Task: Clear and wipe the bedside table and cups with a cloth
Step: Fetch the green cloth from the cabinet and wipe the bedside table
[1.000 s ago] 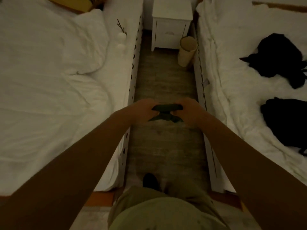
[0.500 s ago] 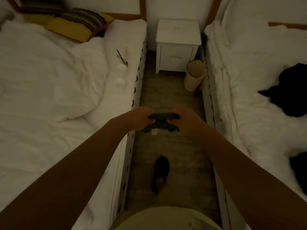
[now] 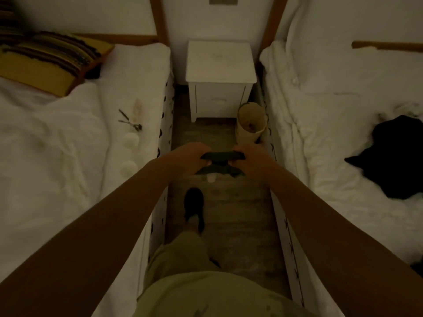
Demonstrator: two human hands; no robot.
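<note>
Cloth [image 3: 220, 161] dark, stretched between left hand [image 3: 190, 156] and right hand [image 3: 253, 160], both fists closed on its ends, above floor, well short of worktop [image 3: 220, 62]. Likely soft, light, limp; bunch into palm-sized pad before wiping. Cups not discernible.

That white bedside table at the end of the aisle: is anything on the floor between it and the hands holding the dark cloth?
Nothing visible blocks the middle of the aisle. The left hand and right hand hold the dark cloth short of the white bedside table. A tall beige bin stands at the aisle's right edge, beside the table's front corner, leaving wooden floor open.
</note>
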